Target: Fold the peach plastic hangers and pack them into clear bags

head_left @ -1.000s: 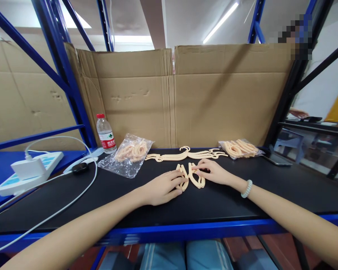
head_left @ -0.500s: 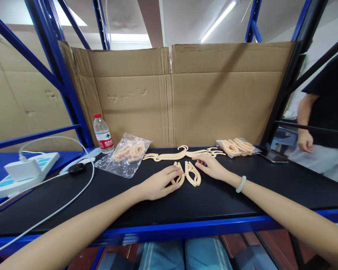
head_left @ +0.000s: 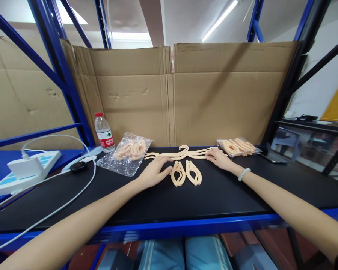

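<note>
Cream hangers (head_left: 186,154) lay spread across the black counter (head_left: 214,202), behind two looped pieces (head_left: 178,183). The left hand (head_left: 154,173) was at the hangers' left side, the right hand (head_left: 221,160) at the other, fingers bent; whether either gripped, I couldn't tell.

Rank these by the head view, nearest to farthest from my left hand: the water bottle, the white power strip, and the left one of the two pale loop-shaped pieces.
From your left hand:
1. Left loop-shaped piece: just right of your thumb.
2. Water bottle: farther back, to the left.
3. White power strip: far left, beyond the bottle.
</note>
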`<move>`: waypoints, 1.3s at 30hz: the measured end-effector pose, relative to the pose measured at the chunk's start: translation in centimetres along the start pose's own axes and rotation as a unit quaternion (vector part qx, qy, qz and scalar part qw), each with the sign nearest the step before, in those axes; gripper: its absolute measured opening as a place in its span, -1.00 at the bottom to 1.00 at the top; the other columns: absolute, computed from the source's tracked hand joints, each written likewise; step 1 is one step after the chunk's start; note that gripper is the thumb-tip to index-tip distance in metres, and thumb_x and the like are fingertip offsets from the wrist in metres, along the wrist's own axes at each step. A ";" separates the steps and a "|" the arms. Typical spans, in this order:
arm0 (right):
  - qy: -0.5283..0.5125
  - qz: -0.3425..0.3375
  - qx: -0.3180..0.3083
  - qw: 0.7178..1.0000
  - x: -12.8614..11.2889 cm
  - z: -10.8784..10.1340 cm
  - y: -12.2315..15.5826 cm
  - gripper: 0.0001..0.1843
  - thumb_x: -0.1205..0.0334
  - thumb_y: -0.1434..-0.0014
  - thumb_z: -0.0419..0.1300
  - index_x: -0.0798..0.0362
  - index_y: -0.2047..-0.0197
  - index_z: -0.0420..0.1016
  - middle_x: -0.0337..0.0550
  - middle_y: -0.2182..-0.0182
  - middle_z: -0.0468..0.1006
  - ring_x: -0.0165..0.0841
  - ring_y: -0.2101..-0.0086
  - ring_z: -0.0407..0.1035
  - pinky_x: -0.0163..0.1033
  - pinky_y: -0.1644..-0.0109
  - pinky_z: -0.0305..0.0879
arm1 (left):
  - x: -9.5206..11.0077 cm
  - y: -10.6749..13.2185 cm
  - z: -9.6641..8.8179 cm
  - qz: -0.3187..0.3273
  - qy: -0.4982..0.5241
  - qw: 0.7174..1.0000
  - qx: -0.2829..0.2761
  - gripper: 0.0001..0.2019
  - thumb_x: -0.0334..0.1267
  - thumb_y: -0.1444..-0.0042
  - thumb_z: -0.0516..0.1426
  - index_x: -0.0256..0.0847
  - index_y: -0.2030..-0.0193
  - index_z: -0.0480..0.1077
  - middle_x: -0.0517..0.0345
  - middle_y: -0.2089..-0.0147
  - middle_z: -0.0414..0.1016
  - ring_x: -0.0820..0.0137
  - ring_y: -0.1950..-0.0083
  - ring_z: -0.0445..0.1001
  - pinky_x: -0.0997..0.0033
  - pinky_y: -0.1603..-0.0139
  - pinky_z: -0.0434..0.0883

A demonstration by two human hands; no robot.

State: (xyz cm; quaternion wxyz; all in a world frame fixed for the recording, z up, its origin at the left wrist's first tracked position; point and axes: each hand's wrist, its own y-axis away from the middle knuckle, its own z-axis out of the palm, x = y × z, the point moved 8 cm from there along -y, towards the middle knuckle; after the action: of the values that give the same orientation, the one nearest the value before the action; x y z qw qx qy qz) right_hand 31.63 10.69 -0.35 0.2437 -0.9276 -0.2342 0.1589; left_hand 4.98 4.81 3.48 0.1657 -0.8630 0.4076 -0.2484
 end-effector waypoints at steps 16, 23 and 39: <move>-0.057 0.065 0.112 0.990 -0.1 -4.4 0.0 -0.83 0.22 -0.18 0.06 0.07 0.34 0.45 -0.13 0.45 0.56 -0.28 0.42 0.42 -0.23 0.33 0.28 | -5.1 0.3 -0.2 -0.216 0.238 0.942 0.098 -0.82 -0.22 -0.03 0.15 -0.25 0.24 0.40 0.04 0.24 0.52 0.28 0.23 0.52 0.27 0.18 0.43; -0.050 0.065 0.188 0.979 -1.3 -6.8 0.5 -0.82 0.18 -0.17 0.07 0.05 0.33 0.46 -0.10 0.43 0.56 -0.25 0.40 0.41 -0.19 0.30 0.29 | -5.6 0.8 0.5 -0.293 0.379 0.872 0.103 -0.80 -0.22 -0.09 0.17 -0.27 0.19 0.34 -0.02 0.16 0.52 0.39 0.30 0.56 0.38 0.23 0.48; -0.057 -0.005 0.179 0.982 -5.1 -5.9 0.9 -0.85 0.23 -0.22 0.08 0.05 0.29 0.46 -0.08 0.36 0.58 -0.21 0.33 0.45 -0.10 0.17 0.30 | -4.2 0.5 0.2 -0.244 0.423 0.867 0.097 -0.45 -0.24 0.05 0.29 -0.31 -0.08 0.25 0.30 0.40 0.34 0.59 0.55 0.32 0.56 0.56 0.21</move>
State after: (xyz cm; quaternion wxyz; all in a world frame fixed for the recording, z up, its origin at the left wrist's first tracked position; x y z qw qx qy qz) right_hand 30.04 5.13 4.97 0.3924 -0.8574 -0.2200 0.2499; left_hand 2.48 7.84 1.79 -0.0056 -0.7266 0.1885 -0.6607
